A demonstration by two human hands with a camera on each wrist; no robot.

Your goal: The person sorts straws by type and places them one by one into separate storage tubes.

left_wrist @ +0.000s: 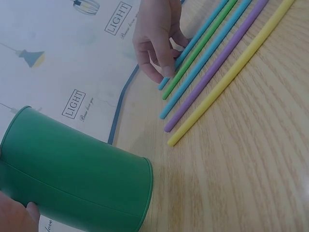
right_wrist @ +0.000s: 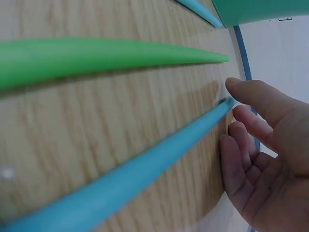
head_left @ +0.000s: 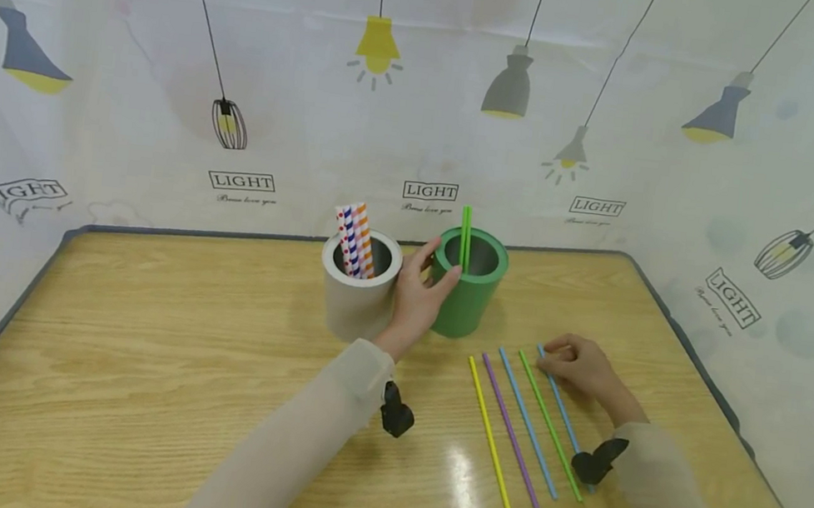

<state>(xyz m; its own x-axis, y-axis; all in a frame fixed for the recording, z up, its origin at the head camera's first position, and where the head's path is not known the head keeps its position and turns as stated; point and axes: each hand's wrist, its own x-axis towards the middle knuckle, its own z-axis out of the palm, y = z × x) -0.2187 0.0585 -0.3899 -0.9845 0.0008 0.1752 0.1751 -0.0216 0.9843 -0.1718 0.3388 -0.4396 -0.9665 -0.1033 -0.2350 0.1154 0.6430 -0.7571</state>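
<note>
My left hand (head_left: 417,297) grips the left side of a green cup (head_left: 465,307), thumb in front and fingers behind. Two green straws (head_left: 465,231) stand in that cup. At the far end of the rightmost blue straw (right_wrist: 145,166) is my right hand (right_wrist: 270,145), its thumb and index finger on either side of the tip with a small gap. That straw lies on the table. To its left lie a green straw (head_left: 551,426), another blue straw (head_left: 527,424), a purple straw (head_left: 511,431) and a yellow straw (head_left: 490,437), roughly parallel.
A white cup (head_left: 351,310) holding several patterned straws (head_left: 356,240) stands left of the green cup, close to my left hand. The wooden table (head_left: 161,360) meets a printed backdrop (head_left: 305,91) at the back and sides, along a dark edge.
</note>
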